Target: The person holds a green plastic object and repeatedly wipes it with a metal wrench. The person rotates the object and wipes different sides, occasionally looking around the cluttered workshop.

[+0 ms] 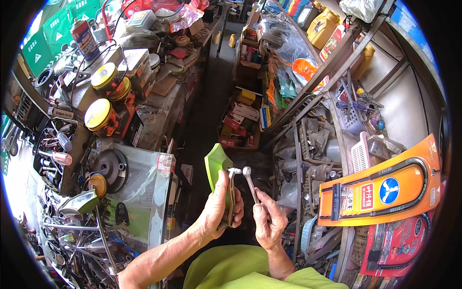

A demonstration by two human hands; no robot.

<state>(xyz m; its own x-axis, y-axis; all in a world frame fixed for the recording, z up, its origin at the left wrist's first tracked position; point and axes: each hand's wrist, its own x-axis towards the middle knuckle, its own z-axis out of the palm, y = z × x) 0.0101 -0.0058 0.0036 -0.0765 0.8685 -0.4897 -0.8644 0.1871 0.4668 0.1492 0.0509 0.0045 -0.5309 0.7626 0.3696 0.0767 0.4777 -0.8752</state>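
Observation:
In front of my body, my left hand [221,206] grips a green plastic housing [217,159] with a metal bracket [230,202] along its right side. A short metal bolt or stud [235,170] sticks out to the right near the top of the bracket. My right hand [269,218] holds a metal ring-ended wrench [249,182] by its lower part, the ring end up. That ring end is close to the outer end of the bolt; whether they touch I cannot tell. My left palm hides part of the housing and bracket.
At left stands a glass-topped case [144,180] with a grinding disc [108,168], a tool tray [57,159] and a mirror-like green part [81,202]. Yellow-lidded tubs [99,115] stand above. Cardboard boxes [240,119] lie ahead. At right, an orange U-lock package [379,184] hangs by cluttered shelves [343,151].

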